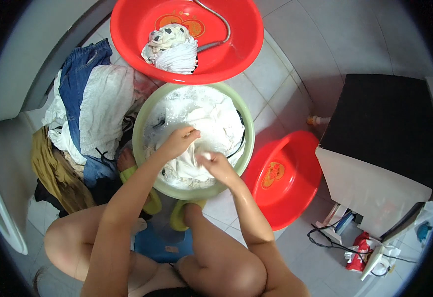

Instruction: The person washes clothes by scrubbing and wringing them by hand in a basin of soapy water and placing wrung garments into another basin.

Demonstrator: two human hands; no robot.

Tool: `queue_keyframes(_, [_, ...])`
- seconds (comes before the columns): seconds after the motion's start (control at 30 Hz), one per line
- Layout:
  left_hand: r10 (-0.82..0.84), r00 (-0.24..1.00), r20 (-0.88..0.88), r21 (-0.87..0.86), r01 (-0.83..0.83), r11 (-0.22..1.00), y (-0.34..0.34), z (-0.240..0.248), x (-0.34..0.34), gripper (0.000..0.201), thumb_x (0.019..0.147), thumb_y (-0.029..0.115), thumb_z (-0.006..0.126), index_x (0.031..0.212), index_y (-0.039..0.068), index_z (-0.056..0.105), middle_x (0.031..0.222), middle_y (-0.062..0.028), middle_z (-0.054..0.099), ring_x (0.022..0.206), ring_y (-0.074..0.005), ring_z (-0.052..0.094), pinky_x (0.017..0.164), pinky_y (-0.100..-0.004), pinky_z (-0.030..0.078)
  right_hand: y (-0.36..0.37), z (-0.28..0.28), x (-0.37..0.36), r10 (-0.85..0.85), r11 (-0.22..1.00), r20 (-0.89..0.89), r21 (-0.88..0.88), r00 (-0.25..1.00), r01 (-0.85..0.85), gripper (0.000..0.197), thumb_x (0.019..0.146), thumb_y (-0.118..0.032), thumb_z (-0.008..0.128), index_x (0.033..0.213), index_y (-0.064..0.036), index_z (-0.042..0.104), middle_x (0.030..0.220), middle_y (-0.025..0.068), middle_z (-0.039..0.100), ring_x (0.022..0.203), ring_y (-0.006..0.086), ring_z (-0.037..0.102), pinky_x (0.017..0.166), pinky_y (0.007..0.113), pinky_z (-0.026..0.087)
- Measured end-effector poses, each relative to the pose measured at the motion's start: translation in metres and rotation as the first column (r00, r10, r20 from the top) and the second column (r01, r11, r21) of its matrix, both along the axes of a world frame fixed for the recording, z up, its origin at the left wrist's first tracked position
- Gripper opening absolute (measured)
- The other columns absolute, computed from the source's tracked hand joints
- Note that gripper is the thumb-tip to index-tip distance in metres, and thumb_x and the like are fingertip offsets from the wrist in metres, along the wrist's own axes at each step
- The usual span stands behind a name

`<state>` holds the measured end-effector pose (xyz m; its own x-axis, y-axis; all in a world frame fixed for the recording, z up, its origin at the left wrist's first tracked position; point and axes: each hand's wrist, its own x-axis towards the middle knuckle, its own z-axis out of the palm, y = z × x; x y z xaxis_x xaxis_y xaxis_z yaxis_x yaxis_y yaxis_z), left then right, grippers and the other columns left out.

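Between my legs stands a pale green basin (138,129) with foamy water and a soaked white garment (216,119) in it. My left hand (179,142) is over the middle of the basin, closed on a raised fold of the garment. To its right, my right hand (218,166) has its fingers curled in and slightly blurred by motion. A small white bit shows at those fingertips; whether it is cloth or soap I cannot make out. Dark trim on the wet laundry lies along the basin's right inner side.
Beyond stands a large red basin (127,37) holding wet white clothes (174,54) and a shower hose (226,24). Another red basin (295,173) leans at the right, near a black-topped white appliance (374,163). Dry clothes (105,104) are heaped on the left. Cables (325,237) lie at lower right.
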<state>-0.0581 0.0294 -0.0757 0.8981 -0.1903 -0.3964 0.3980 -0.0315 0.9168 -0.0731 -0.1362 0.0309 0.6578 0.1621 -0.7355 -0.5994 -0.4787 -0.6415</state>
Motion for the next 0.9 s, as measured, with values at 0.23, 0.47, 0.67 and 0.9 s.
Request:
queue_keyframes(0.23, [-0.182,0.954,0.238,0.631,-0.01,0.776,0.006,0.013,-0.02,0.037,0.078,0.034,0.068,0.107,0.012,0.059,0.099,-0.0096,0.058,0.097,-0.0282,0.055,0.084,-0.0397,0.042,-0.017,-0.04,0.002,0.179,0.916,0.309,-0.399,0.934,-0.044,0.044,0.081,-0.03,0.065,0.112,0.0005,0.057,0.107,0.0208,0.059,0.101,0.0357,0.056,0.088,0.039,0.044])
queue_keyframes(0.47, [-0.538,0.823,0.185,0.783,0.207,0.587,0.013,0.01,-0.023,0.044,0.072,0.041,0.072,0.105,0.015,0.06,0.102,-0.0082,0.06,0.104,-0.0292,0.053,0.091,-0.0454,0.036,-0.008,-0.055,0.002,0.391,0.872,0.092,-0.357,0.916,-0.336,0.054,0.075,-0.026,0.07,0.115,0.0056,0.051,0.106,0.0256,0.056,0.103,0.0378,0.055,0.087,0.041,0.044])
queue_keyframes(0.67, [-0.501,0.848,-0.174,0.592,0.497,0.635,0.035,0.002,-0.004,0.037,0.074,0.03,0.074,0.101,0.008,0.062,0.095,-0.0114,0.064,0.091,-0.027,0.06,0.083,-0.0384,0.043,-0.033,-0.048,0.0,-0.28,0.949,-0.041,0.141,0.959,0.283,0.02,0.07,0.001,0.052,0.087,-0.0013,0.062,0.079,0.0034,0.059,0.072,0.0141,0.055,0.064,0.023,0.042])
queue_keyframes(0.9, [-0.128,0.992,-0.015,-0.169,0.124,0.978,0.04,0.086,0.023,0.015,0.084,0.015,0.064,0.087,0.002,0.058,0.076,0.0015,0.055,0.075,-0.0055,0.049,0.066,-0.0224,0.041,-0.049,0.047,0.022,-0.298,0.876,-0.148,0.351,0.943,0.332,0.021,0.066,0.004,0.047,0.082,-0.0056,0.058,0.076,0.0006,0.054,0.071,0.0101,0.049,0.063,0.021,0.039])
